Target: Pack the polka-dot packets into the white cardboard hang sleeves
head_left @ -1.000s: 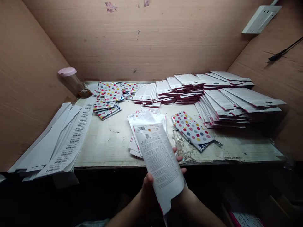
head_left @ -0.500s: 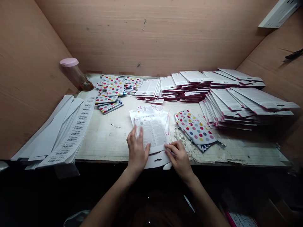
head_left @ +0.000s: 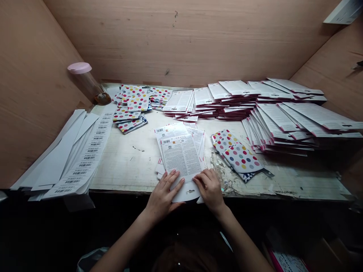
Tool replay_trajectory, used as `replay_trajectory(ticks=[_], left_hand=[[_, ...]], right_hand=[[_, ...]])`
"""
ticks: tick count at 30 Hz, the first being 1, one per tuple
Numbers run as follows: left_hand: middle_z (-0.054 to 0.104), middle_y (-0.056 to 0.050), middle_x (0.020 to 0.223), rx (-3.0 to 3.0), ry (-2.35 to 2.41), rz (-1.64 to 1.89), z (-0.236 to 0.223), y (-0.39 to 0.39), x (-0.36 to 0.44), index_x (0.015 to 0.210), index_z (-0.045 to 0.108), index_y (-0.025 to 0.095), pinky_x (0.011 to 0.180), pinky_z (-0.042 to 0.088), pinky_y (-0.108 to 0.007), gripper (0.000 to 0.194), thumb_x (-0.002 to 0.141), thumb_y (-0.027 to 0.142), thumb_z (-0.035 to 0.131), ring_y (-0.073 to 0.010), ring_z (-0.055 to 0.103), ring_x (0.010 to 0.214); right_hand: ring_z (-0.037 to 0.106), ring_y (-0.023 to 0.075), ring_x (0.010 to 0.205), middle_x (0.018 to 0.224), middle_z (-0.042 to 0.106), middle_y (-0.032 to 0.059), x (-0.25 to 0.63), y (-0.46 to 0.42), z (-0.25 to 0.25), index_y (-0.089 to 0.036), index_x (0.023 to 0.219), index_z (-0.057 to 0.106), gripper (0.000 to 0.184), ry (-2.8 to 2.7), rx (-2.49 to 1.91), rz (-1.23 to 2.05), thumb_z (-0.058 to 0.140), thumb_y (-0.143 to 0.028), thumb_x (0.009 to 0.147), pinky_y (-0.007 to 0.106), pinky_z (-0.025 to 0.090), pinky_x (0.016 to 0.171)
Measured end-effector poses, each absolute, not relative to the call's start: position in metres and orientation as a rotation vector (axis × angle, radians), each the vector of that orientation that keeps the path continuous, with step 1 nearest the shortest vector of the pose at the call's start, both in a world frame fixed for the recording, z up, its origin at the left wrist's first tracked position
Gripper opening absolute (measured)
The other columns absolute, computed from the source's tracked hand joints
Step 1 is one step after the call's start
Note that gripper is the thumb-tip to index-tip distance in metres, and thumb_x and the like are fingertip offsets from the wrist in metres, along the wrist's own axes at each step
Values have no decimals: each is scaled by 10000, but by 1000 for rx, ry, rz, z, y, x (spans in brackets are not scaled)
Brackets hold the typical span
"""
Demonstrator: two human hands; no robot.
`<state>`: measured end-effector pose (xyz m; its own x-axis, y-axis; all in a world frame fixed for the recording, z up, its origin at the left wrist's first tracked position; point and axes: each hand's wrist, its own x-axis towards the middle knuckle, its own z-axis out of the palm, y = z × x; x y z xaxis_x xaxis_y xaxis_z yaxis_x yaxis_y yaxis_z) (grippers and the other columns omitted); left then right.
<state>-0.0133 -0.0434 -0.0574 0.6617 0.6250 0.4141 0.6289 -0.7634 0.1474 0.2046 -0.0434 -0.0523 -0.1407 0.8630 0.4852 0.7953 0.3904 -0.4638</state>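
A white printed backing card [head_left: 181,160] lies flat on top, its dense block of small text facing up. A barcode [head_left: 166,141] and an orange-tinted strip [head_left: 178,140] run along its far edge, and its slotted hang tab [head_left: 187,192] points toward the person. The left hand [head_left: 162,200] rests with fingers spread on its lower left part, and the right hand [head_left: 210,189] lies on its lower right edge. Beneath it, a loose pile of matching cards [head_left: 178,132] fans slightly askew on the tabletop [head_left: 127,166], with another barcode [head_left: 159,130] showing at the far left corner.
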Motion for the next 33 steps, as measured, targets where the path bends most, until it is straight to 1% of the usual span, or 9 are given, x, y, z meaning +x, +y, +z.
replay_trajectory(ticks=[9,13,15,18,20,23,27,30,33], left_hand=[[482,-198,1424,-2879,-1116,-715,-54,-44,-13,1479,297,103,1124,327,-533,779,875,513,569,-333,369,1384],[472,-213,1408,-2918,-988,-962,-56,-44,-17,1378,462,139,1088,346,-583,595,880,433,598,-364,345,1385],[574,-174,1270,-2901,-909,-1122,-56,-45,-20,1278,570,179,1048,371,-593,439,883,367,609,-353,434,1303],[671,-78,965,-2832,-973,-1216,-55,-48,-21,1197,637,217,923,436,-489,330,873,280,634,-257,564,1001],[667,-40,849,-2796,-1118,-1242,-51,-51,-18,1096,682,237,817,437,-411,230,872,239,634,-205,557,847],[631,-20,749,-2787,-1481,-1245,-45,-52,-12,925,698,236,737,432,-362,106,894,255,598,-183,552,756],[610,-3,738,-2643,-2183,-1124,-36,-48,-4,1024,614,220,695,475,-344,249,839,383,653,-198,582,725],[607,-21,842,-2378,-2474,-942,-28,-44,0,1093,543,205,664,472,-348,454,747,439,722,-230,601,763],[599,-43,865,-2329,-2480,-736,-22,-41,-2,848,545,215,651,435,-345,362,711,495,730,-266,587,835]], right_hand=[[488,203,790,807,570,50,200,-63,-49,-175,819,566,187,-2156,-1351,54,442,-171,959,357,317,768],[501,186,746,776,579,28,208,-107,-35,-204,776,576,142,-2580,-1104,281,529,-147,897,319,377,719],[526,189,810,885,603,43,218,-111,-24,-209,884,602,17,-2594,-1096,503,604,-223,876,298,424,722],[524,238,985,1059,599,108,228,-89,-17,-181,1116,582,250,-2404,-1125,455,615,-270,884,365,449,853],[532,228,927,951,620,90,228,-68,-21,-186,1032,610,133,-2317,-1068,341,531,-199,925,380,450,840],[527,181,765,775,593,33,220,-49,-31,-201,833,575,137,-2159,-1111,486,490,-187,939,308,453,699],[517,154,654,707,539,-9,208,-45,-38,-216,775,492,152,-1865,-1389,702,584,-268,885,272,438,600],[528,206,758,814,544,29,202,-46,-39,-219,849,493,191,-1753,-1599,469,651,-323,830,339,464,684],[497,271,875,908,520,76,205,-51,-37,-220,893,505,206,-1759,-1713,232,672,-309,811,420,461,751]])
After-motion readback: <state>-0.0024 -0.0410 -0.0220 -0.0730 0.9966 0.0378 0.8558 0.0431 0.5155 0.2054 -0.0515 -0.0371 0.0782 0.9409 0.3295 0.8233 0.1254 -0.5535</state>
